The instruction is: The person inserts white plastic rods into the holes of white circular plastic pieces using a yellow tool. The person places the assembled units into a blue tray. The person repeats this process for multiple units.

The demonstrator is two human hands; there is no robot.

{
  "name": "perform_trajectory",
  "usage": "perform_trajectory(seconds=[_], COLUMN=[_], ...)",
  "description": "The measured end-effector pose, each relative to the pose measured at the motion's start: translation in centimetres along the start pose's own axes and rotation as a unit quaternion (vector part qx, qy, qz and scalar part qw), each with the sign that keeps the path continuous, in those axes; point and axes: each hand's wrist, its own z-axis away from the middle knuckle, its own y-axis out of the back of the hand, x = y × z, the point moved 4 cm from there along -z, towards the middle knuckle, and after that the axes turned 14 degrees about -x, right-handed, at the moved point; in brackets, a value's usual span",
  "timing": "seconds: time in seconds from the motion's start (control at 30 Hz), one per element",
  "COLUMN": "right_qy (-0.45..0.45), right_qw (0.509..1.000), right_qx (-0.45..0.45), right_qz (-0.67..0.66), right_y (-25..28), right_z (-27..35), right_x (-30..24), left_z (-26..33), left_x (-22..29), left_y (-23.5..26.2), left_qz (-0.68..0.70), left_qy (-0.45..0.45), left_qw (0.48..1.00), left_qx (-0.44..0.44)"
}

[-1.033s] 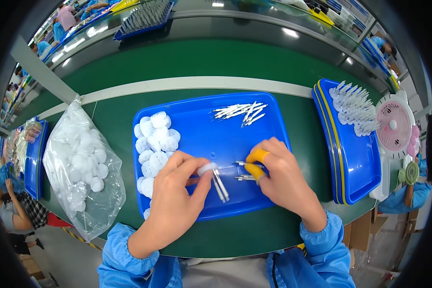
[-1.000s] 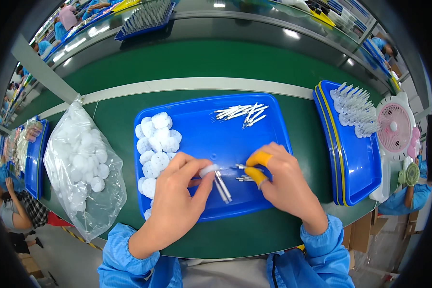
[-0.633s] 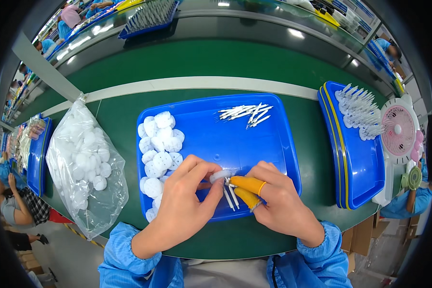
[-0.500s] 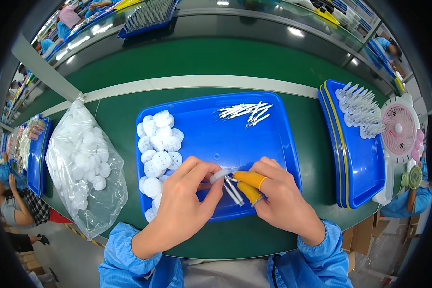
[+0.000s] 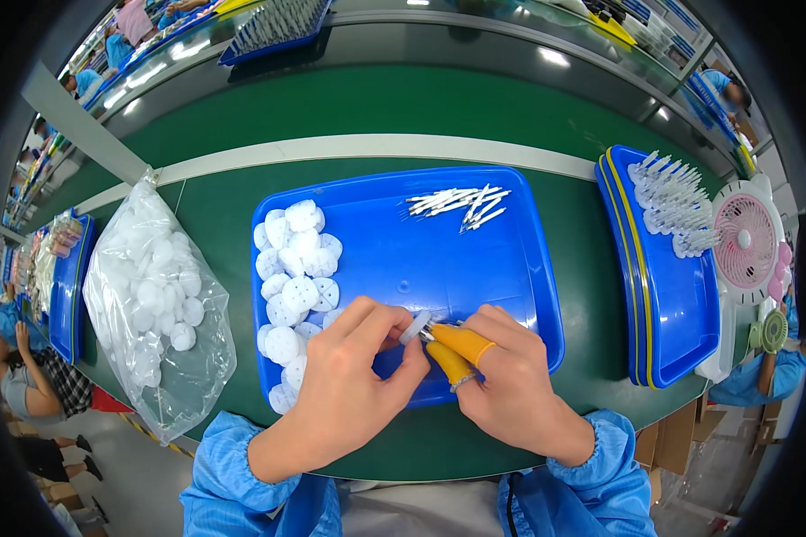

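Observation:
Over the near part of a blue tray [image 5: 403, 259], my left hand [image 5: 354, 367] pinches a round white plastic disc [image 5: 415, 328] by its edge. My right hand [image 5: 510, 362] wears yellow finger cots [image 5: 461, 347] on its thumb and forefinger. Those two fingers close on a slim silvery-white rod [image 5: 428, 335] whose end meets the disc; most of it is hidden. Several white perforated discs [image 5: 300, 294] lie heaped along the tray's left side. Thin white rods [image 5: 457, 202] with pointed tips lie loosely together in its far right part.
Left of the tray lies a clear plastic bag [image 5: 157, 313] of white discs. To the right, stacked blue trays [image 5: 676, 331] carry discs with upright rods [image 5: 676, 201]. A pink-and-white fan [image 5: 745, 234] stands beyond them. Another loaded tray [image 5: 273, 31] is across the bench.
My right hand has shifted slightly left, its cot-covered fingers now closer to the disc. The silvery rods that stuck out below the fingers are now covered. The disc has tilted.

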Motion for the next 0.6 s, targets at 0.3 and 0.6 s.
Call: perform_trajectory(seconds=[0.3, 0.6], right_qy=[-0.041, -0.12], right_qw=[0.998, 0.986], right_qx=[0.047, -0.06], right_qz=[-0.02, 0.101], right_y=[-0.6, 1.8], right_z=[-0.1, 1.3], right_x=[-0.2, 1.8], left_z=[0.5, -0.4], left_x=[0.4, -0.4], left_y=[-0.7, 1.5], left_qz=[-0.041, 0.006], left_qy=[-0.016, 0.036], left_qw=[0.999, 0.999], left_qx=[-0.002, 0.028])
